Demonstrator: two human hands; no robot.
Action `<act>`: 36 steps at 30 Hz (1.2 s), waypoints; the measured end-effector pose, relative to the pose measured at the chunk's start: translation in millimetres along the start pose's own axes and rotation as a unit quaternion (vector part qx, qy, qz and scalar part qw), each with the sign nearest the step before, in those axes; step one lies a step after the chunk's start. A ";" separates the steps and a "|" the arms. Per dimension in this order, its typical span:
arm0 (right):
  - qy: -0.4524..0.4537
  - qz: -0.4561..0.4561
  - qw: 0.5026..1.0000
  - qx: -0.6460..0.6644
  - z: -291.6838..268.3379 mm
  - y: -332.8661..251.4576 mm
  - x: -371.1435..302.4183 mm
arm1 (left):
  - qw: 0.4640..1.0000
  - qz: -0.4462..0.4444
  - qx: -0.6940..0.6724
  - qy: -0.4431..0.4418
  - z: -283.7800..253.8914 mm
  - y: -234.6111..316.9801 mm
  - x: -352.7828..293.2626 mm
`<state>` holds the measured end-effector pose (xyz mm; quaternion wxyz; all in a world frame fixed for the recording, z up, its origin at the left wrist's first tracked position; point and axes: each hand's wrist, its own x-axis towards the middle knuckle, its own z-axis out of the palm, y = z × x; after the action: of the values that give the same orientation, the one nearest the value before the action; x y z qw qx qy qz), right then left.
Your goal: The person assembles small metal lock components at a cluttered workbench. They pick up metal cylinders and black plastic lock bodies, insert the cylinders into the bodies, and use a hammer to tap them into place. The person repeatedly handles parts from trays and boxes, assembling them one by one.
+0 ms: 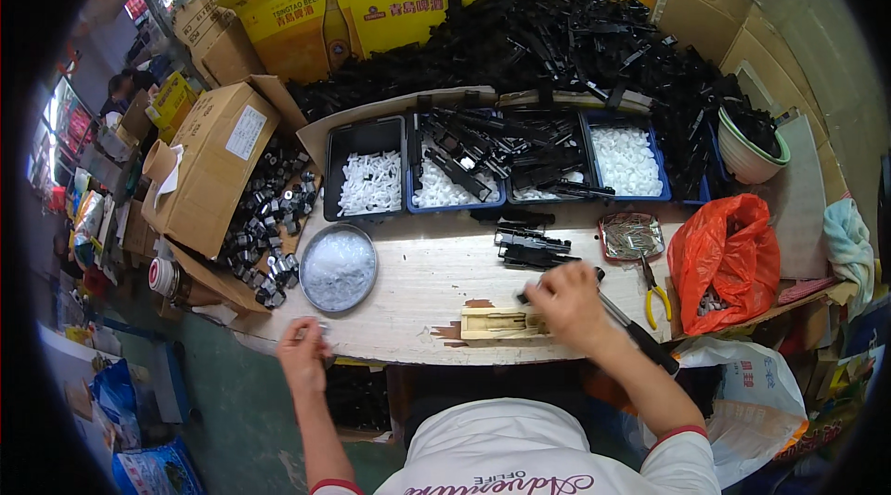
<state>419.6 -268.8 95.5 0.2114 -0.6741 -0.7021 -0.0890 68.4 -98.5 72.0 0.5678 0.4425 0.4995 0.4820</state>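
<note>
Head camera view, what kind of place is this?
Probably a small assembly workshop: a workbench with a heap of black plastic parts, trays of white pieces and stacked cardboard boxes.

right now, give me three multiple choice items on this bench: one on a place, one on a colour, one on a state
1. Where does the round metal dish of clear bits sit?
A. left of the wooden jig
B. inside the orange bag
C. on the black heap

2. What colour is the bag at the right of the bench?
A. blue
B. orange-red
C. white

3. What is the right hand doing?
A. hanging off the bench
B. resting on the wooden jig
C. holding the pliers

Key: 1 A, the dish lies toward the left hand. 2 B, its plastic is orange-red. 3 B, the hand sits over the jig's right end; the yellow-handled pliers lie untouched.
</note>
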 end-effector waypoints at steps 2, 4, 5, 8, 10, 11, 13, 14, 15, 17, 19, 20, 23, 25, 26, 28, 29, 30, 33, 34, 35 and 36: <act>-0.039 -0.024 0.999 0.028 13.5 -25.7 -15.1 | 0.995 -0.062 -0.041 -0.064 29.0 -9.3 -17.7; -0.068 -0.010 0.997 0.025 21.0 -46.2 -21.5 | 0.982 -0.127 -0.089 -0.112 55.7 -7.7 -27.5; -0.070 -0.003 0.998 0.007 26.8 -52.9 -23.4 | 0.974 -0.148 -0.103 -0.138 64.9 -8.4 -29.5; -0.086 0.012 0.996 -0.018 42.7 -69.0 -16.6 | 0.957 -0.176 -0.108 -0.204 92.6 -1.6 -33.9; -0.096 0.017 0.995 -0.017 44.3 -71.6 -14.0 | 0.954 -0.161 -0.084 -0.238 105.8 -5.7 -32.3; -0.099 0.015 0.995 -0.012 44.2 -72.3 -13.6 | 0.953 -0.157 -0.071 -0.247 110.7 -4.2 -33.5; -0.106 0.013 0.994 -0.004 43.6 -72.7 -12.2 | 0.951 -0.150 -0.044 -0.265 120.3 -0.6 -35.4; -0.105 0.014 0.994 0.036 42.9 -71.4 -12.0 | 0.951 -0.144 -0.032 -0.272 122.6 -0.9 -37.5; -0.104 0.016 0.992 0.075 40.2 -66.4 -10.4 | 0.947 -0.138 -0.013 -0.288 124.2 -1.2 -38.1; -0.060 0.046 0.986 0.147 33.8 -54.6 -10.1 | 0.938 -0.130 0.026 -0.321 128.2 -2.2 -39.4; 0.022 0.101 0.972 0.213 31.5 -44.4 -16.2 | 0.938 -0.077 0.092 -0.324 139.2 -4.8 -45.9; 0.029 0.112 0.969 0.217 31.1 -40.6 -19.9 | 0.934 -0.063 0.131 -0.325 146.9 -5.9 -47.9; 0.049 0.130 0.967 0.215 30.1 -35.9 -26.6 | 0.907 0.081 0.253 -0.327 160.3 -21.1 -54.9; 0.047 0.123 0.971 0.200 31.7 -37.4 -29.6 | 0.873 0.164 0.322 -0.328 166.4 -24.8 -57.9; 0.048 0.123 0.972 0.194 32.5 -37.7 -29.9 | 0.867 0.198 0.331 -0.316 167.5 -27.7 -57.2; 0.050 0.121 0.975 0.181 34.0 -38.3 -30.2 | 0.851 0.266 0.346 -0.292 168.7 -34.6 -53.7; 0.052 0.119 0.975 0.178 34.5 -38.2 -30.3 | 0.895 0.146 0.288 -0.309 168.0 -37.4 -50.5; 0.053 0.118 0.976 0.174 34.7 -38.3 -30.4 | 0.921 0.022 0.224 -0.319 165.8 -39.4 -46.1; 0.053 0.113 0.979 0.162 36.1 -38.5 -29.9 | 0.911 -0.248 0.119 -0.309 162.6 -27.8 -38.0; 0.053 0.112 0.980 0.158 36.6 -38.4 -29.9 | 0.915 -0.239 0.116 -0.303 162.1 -30.8 -39.8; 0.051 0.114 0.979 0.162 36.3 -38.3 -28.7 | 0.920 -0.228 0.113 -0.297 161.6 -33.2 -41.1; 0.049 0.115 0.978 0.167 36.0 -38.6 -28.5 | 0.934 -0.135 0.138 -0.302 161.0 -39.5 -43.8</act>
<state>375.3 -282.9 57.5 0.3639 -0.7005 -0.6136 0.0212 230.9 -150.9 56.9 0.6851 0.5695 0.4209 0.1707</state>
